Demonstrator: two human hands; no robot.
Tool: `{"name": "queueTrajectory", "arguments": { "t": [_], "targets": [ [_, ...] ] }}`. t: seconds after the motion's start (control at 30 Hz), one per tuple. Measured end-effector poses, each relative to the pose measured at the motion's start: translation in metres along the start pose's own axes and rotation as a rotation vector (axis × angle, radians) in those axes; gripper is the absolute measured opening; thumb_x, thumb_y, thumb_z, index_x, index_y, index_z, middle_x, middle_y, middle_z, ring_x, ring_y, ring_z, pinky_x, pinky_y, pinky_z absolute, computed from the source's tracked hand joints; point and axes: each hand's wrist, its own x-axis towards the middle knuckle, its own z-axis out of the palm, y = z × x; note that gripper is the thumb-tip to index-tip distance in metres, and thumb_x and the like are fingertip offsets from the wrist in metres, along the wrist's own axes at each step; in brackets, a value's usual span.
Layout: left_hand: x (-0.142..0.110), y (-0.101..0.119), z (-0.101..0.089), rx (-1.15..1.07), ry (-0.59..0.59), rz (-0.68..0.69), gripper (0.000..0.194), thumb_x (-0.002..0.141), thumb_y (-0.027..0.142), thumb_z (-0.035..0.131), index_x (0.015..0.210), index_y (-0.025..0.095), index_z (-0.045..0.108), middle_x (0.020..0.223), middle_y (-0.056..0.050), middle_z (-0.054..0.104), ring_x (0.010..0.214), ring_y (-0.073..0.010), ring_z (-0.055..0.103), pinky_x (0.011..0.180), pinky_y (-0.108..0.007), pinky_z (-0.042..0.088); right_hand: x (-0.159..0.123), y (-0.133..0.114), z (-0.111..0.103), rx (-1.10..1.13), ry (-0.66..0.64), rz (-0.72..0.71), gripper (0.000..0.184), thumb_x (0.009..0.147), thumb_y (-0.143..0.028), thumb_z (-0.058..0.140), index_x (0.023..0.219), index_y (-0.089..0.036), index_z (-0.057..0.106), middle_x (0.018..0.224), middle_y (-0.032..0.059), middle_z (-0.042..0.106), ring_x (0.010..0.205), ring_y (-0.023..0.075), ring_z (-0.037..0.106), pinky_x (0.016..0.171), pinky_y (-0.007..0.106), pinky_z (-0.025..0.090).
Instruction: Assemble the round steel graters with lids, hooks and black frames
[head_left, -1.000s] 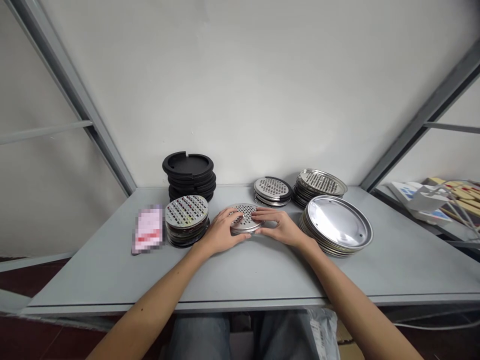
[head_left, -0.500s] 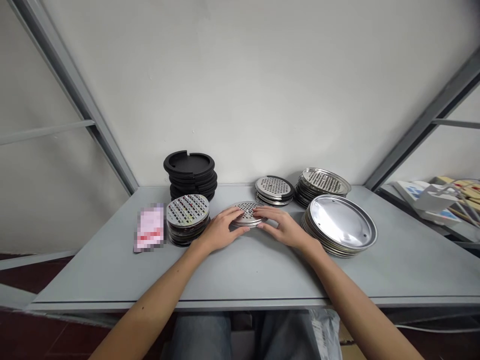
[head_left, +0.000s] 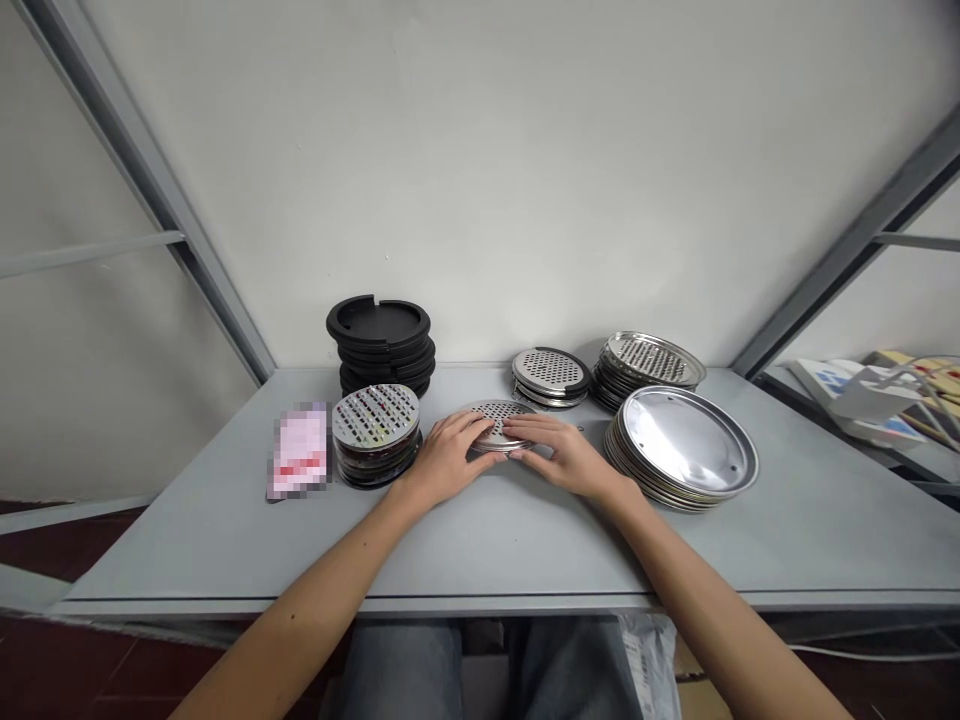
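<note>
A round perforated metal grater disc (head_left: 497, 428) lies flat on the table, in front of me. My left hand (head_left: 448, 455) grips its left side, fingers over the top and thumb along the near rim. On the opposite side, my right hand (head_left: 559, 455) holds it the same way, fingertips pressing on the top face. Both hands cover much of the rim. Just left of my left hand stands a stack of metal grater discs (head_left: 376, 418). A stack of shiny round metal trays (head_left: 686, 440) is right of my right hand.
Black ring-shaped bases (head_left: 379, 325) are stacked at the back left. Behind the hands sits a small pile of grater discs with black edging (head_left: 553, 372). Rimmed grater plates (head_left: 651, 360) stand at the back right. A pixelated pink item (head_left: 300, 450) lies at left on the grey table (head_left: 517, 550).
My fingers have shifted slightly on the disc, with the left ones a little further over its top. A small wire loop now shows beside my right hand. The stacks have stayed put.
</note>
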Motion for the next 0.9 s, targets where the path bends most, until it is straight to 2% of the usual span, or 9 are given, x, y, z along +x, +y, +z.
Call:
{"name": "queueTrajectory", "arguments": {
  "t": [0.13, 0.33, 0.53, 0.63, 0.7, 0.8, 0.9],
  "targets": [
    [0.001, -0.002, 0.001, 0.023, -0.013, 0.004, 0.044, 0.083, 0.041, 0.067, 0.124, 0.026, 0.060, 0.128, -0.007, 0.059, 0.124, -0.0264, 0.050, 0.105, -0.044, 0.040, 0.000, -0.001, 0.001, 0.016, -0.003, 0.015, 0.035, 0.089, -0.034, 0.059, 0.122, -0.023, 0.064, 0.117, 0.0094, 0.068, 0.115, 0.0266, 0.061, 0.099, 0.047, 0.049],
    [-0.001, -0.007, 0.004, 0.003, -0.028, -0.012, 0.049, 0.079, 0.039, 0.072, 0.125, 0.026, 0.060, 0.130, -0.009, 0.058, 0.125, -0.0281, 0.049, 0.106, -0.045, 0.040, 0.001, 0.000, 0.004, 0.013, -0.012, -0.019, 0.033, 0.088, -0.032, 0.060, 0.120, -0.025, 0.065, 0.117, 0.0082, 0.068, 0.111, 0.0258, 0.063, 0.103, 0.049, 0.046],
    [-0.004, -0.004, 0.005, 0.001, -0.066, -0.023, 0.079, 0.067, 0.038, 0.081, 0.137, 0.026, 0.047, 0.140, -0.011, 0.047, 0.134, -0.0309, 0.038, 0.110, -0.048, 0.034, 0.001, 0.001, 0.001, -0.007, 0.038, 0.027, 0.035, 0.089, -0.032, 0.059, 0.122, -0.024, 0.064, 0.118, 0.0076, 0.068, 0.116, 0.0264, 0.059, 0.102, 0.048, 0.047],
    [-0.003, -0.001, 0.002, -0.040, -0.053, -0.026, 0.088, 0.063, 0.043, 0.082, 0.139, 0.025, 0.043, 0.143, -0.012, 0.043, 0.134, -0.0320, 0.037, 0.111, -0.048, 0.033, 0.001, 0.000, 0.000, 0.022, 0.066, 0.063, 0.034, 0.089, -0.033, 0.059, 0.121, -0.024, 0.065, 0.117, 0.0079, 0.068, 0.115, 0.0265, 0.060, 0.101, 0.047, 0.047],
    [-0.001, 0.001, -0.001, -0.063, -0.003, -0.021, 0.076, 0.072, 0.046, 0.075, 0.138, 0.023, 0.045, 0.141, -0.011, 0.045, 0.133, -0.0299, 0.039, 0.111, -0.046, 0.033, 0.001, 0.000, -0.001, 0.054, 0.102, 0.093, 0.033, 0.089, -0.034, 0.058, 0.120, -0.024, 0.066, 0.117, 0.0078, 0.069, 0.114, 0.0261, 0.061, 0.100, 0.046, 0.048],
    [0.001, 0.003, -0.006, -0.104, 0.083, 0.000, 0.043, 0.092, 0.038, 0.054, 0.131, 0.023, 0.052, 0.132, -0.008, 0.055, 0.126, -0.0240, 0.047, 0.109, -0.041, 0.036, 0.001, -0.002, -0.002, 0.103, 0.160, 0.132, 0.032, 0.089, -0.034, 0.057, 0.119, -0.024, 0.066, 0.118, 0.0075, 0.068, 0.111, 0.0254, 0.062, 0.098, 0.044, 0.049],
    [0.002, 0.004, -0.008, -0.116, 0.119, 0.042, 0.033, 0.096, 0.036, 0.049, 0.125, 0.024, 0.057, 0.123, -0.006, 0.063, 0.116, -0.0220, 0.055, 0.103, -0.040, 0.041, 0.001, -0.003, -0.003, 0.120, 0.206, 0.130, 0.031, 0.089, -0.035, 0.058, 0.116, -0.025, 0.067, 0.116, 0.0078, 0.068, 0.109, 0.0250, 0.063, 0.097, 0.043, 0.050]
  ]
}}
